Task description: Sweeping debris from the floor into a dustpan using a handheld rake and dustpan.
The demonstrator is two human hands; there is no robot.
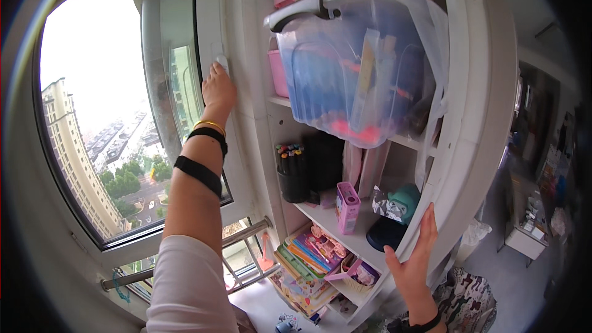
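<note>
While the left arm's white sleeve (191,290) is filling the lower foreground, two black straps (198,174) and a gold bangle (211,126) are circling the forearm above it. The right hand (414,269) is resting against the front edge of a white shelf unit (459,160), its thumb standing well away from its straightened fingers, and it is gripping nothing. Behind that edge, a clear plastic bin (336,65) is jutting from an upper shelf; under it a pink box (347,208), a black cup of markers (293,184) and a teal object (404,202) (its exact kind is escaping me) are occupying the middle shelf, and stacked books (302,265) are lying lower.

Up and to the left, the left hand (219,91) is touching a white window handle (222,61), which is sitting on the frame (211,18) between the glass and the shelf unit. Its fingers are bending close together over the handle, though I cannot tell whether they are closing round it or merely resting there. From the palm, the handle is lying upward; its visible part is running roughly upright, along the frame, and fingers are covering the rest. The left hand is clearly being the nearer one, the right hanging well apart, down to the right. Beyond the glass, a tall pale building (80,160) and green trees (125,185) are showing.
</note>
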